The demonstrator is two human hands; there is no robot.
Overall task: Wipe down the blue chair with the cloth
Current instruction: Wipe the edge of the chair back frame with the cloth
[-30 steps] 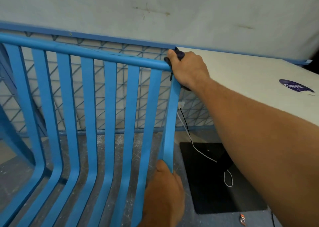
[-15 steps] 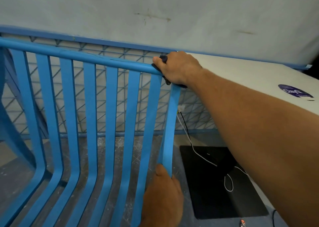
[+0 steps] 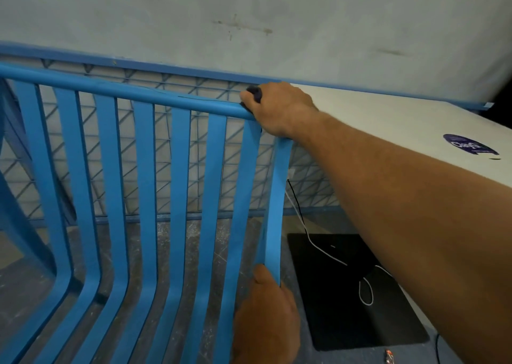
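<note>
Dim, soft focus, wide-angle edge warp

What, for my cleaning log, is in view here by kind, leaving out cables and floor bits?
blue chair: 1
dark cloth: 1
hands: 2, left hand and right hand
black mat: 1
white table: 1
purple sticker: 1
total: 7

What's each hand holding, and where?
Right hand grips the dark cloth, bunched against the right end of the top rail. Left hand holds the rightmost slat, low down.
</note>
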